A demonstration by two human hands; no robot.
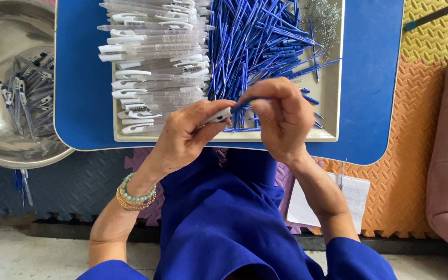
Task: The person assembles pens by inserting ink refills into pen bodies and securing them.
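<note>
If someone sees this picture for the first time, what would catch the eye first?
Probably the heap of blue pen refills on the right of the beige tray, beside stacked clear pen barrels. In front, the left hand and right hand hold one pen together.

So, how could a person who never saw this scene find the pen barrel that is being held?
Start at the blue lap table and the beige tray on it. At the tray's near edge the two hands meet: the left hand pinches a clear pen barrel with a white clip. Unlike the barrels stacked in the tray, it is lifted and a blue refill enters it.
</note>
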